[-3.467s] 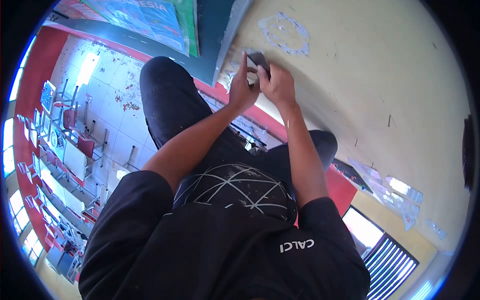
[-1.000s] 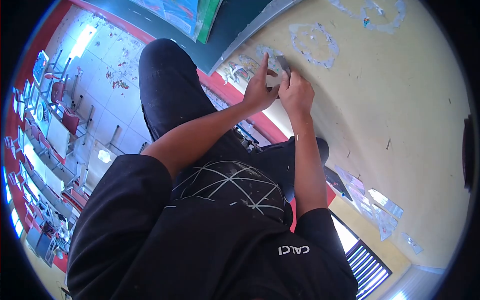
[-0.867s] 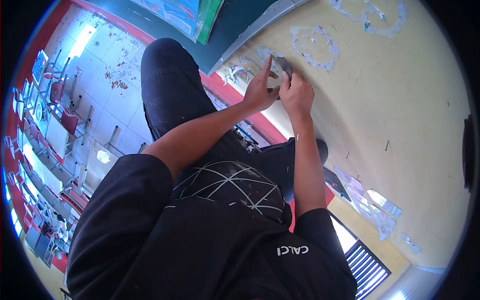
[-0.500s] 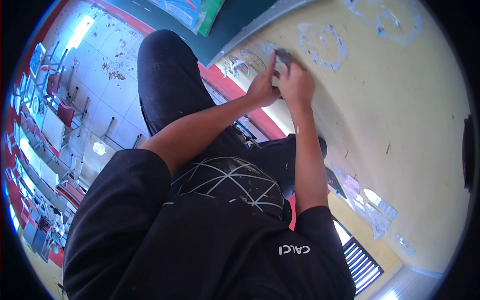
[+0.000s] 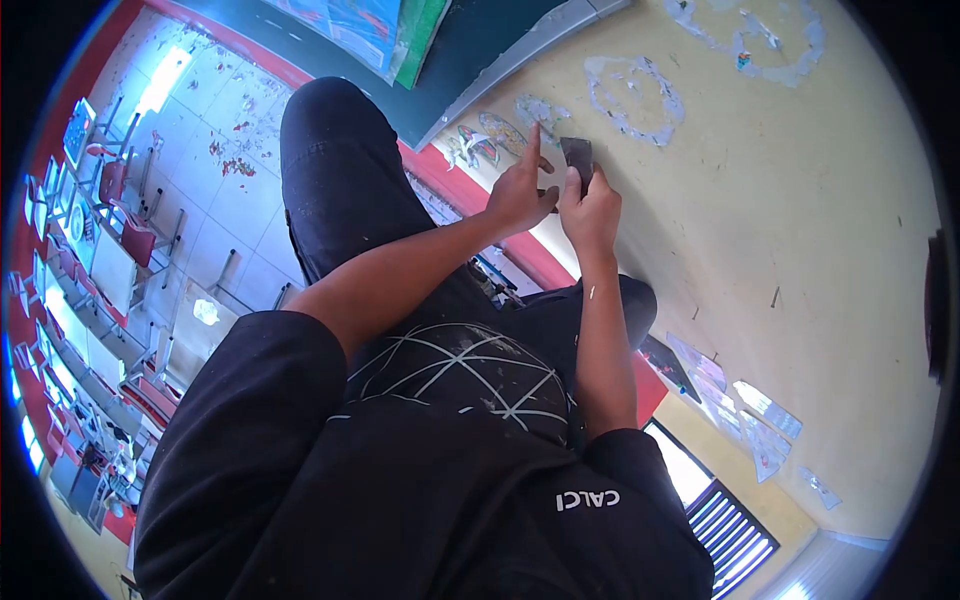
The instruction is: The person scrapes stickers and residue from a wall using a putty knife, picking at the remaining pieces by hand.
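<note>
My right hand (image 5: 592,212) grips a dark, flat, rectangular scraper (image 5: 578,158), thumb laid along its face, just off the yellow wall (image 5: 730,210). Beside it, my left hand (image 5: 520,195) holds nothing; its index finger stretches out toward the wall and the other fingers are partly bent and apart. Near the fingertips, a patch of torn paper (image 5: 540,110) clings to the wall, with colourful oval paper scraps (image 5: 500,133) to its left. A ring of whitish paper remnants (image 5: 672,100) is up and to the right of the scraper.
A green chalkboard (image 5: 480,55) with a grey edge and a plastic-covered poster (image 5: 350,25) is at the top. Nails (image 5: 775,297) stick out of the wall. Chairs (image 5: 138,240) and tables stand at left on a tiled floor (image 5: 215,185) littered with scraps. A louvred window (image 5: 735,540) is lower right.
My two hands have come apart. My right hand has drawn the scraper down and back from the torn paper patch; my left index finger no longer meets the scraper.
</note>
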A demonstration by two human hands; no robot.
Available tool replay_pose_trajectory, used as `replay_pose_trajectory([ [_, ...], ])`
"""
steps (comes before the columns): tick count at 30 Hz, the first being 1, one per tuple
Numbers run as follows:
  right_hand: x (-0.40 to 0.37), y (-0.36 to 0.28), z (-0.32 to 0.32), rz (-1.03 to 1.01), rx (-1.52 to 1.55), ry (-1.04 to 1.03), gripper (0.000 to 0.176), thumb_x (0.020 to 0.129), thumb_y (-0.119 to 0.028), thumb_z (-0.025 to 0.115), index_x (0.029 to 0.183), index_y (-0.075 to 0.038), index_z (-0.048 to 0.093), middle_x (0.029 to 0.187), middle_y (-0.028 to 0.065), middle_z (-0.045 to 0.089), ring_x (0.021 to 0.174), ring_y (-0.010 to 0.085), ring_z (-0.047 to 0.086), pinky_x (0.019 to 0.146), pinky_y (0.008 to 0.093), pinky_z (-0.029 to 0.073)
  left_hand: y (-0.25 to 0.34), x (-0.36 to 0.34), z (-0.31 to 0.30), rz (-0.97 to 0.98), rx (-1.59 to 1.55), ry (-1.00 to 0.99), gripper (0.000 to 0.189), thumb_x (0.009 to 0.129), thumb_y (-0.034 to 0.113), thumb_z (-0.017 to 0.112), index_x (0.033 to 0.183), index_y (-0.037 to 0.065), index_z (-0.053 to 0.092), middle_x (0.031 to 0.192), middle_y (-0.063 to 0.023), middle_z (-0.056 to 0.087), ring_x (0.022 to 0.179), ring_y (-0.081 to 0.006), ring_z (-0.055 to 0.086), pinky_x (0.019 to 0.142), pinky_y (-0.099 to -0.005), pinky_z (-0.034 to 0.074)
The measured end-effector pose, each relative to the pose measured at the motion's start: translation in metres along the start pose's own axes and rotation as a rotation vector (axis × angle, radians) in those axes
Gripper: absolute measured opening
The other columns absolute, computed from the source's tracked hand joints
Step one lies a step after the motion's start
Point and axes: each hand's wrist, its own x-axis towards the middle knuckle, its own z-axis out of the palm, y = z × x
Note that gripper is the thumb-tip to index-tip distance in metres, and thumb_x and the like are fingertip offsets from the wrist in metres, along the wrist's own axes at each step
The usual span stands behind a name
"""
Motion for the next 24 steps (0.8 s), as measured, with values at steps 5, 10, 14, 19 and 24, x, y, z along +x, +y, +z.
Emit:
replay_pose_trajectory([
  [5, -0.005, 0.011, 0.018, -0.074, 0.157, 0.115, 0.028, 0.094, -0.024, 0.055, 0.095, 0.003, 0.062, 0.071, 0.0244, 0.064, 0.069, 0.0441, 0.064, 0.063, 0.0500, 0.050, -0.001, 0.002, -0.001, -0.046, 0.033, -0.023, 0.106, 0.078, 0.014, 0.068, 0.155, 0.007, -0.004, 0.114, -0.0153, 0.062, 0.085, -0.0329, 0.067, 0.077, -0.0413, 0.053],
  [10, -0.002, 0.006, 0.015, -0.092, 0.101, 0.122, 0.025, 0.094, -0.022, 0.054, 0.093, 0.002, 0.062, 0.070, 0.0240, 0.064, 0.068, 0.0433, 0.064, 0.062, 0.0498, 0.050, 0.003, -0.004, -0.006, -0.006, 0.019, -0.030, 0.103, 0.079, 0.013, 0.067, 0.157, 0.015, 0.000, 0.114, -0.0145, 0.062, 0.085, -0.0323, 0.067, 0.077, -0.0405, 0.054],
  [14, 0.001, 0.001, 0.016, -0.116, 0.071, 0.138, 0.023, 0.093, -0.020, 0.055, 0.092, 0.002, 0.062, 0.070, 0.0234, 0.064, 0.067, 0.0426, 0.064, 0.061, 0.0489, 0.050, 0.005, -0.003, -0.005, -0.001, 0.049, -0.050, 0.103, 0.079, 0.011, 0.067, 0.157, 0.018, 0.001, 0.113, -0.0149, 0.062, 0.089, -0.0320, 0.067, 0.076, -0.0409, 0.054],
  [19, -0.001, -0.001, 0.023, -0.066, 0.068, 0.138, 0.022, 0.092, -0.018, 0.055, 0.093, 0.003, 0.062, 0.068, 0.0236, 0.063, 0.066, 0.0428, 0.064, 0.061, 0.0489, 0.050, 0.001, -0.003, 0.000, 0.059, 0.049, -0.027, 0.107, 0.076, 0.004, 0.069, 0.157, 0.017, 0.000, 0.112, -0.0149, 0.062, 0.092, -0.0348, 0.066, 0.076, -0.0412, 0.055],
  [24, -0.003, 0.001, 0.030, -0.030, 0.100, 0.153, 0.024, 0.092, -0.022, 0.056, 0.095, 0.002, 0.062, 0.073, 0.0249, 0.065, 0.070, 0.0441, 0.065, 0.064, 0.0490, 0.051, -0.003, -0.002, 0.004, 0.081, 0.033, -0.034, 0.108, 0.079, 0.003, 0.068, 0.157, 0.016, -0.005, 0.111, -0.0172, 0.065, 0.091, -0.0373, 0.067, 0.075, -0.0416, 0.054],
])
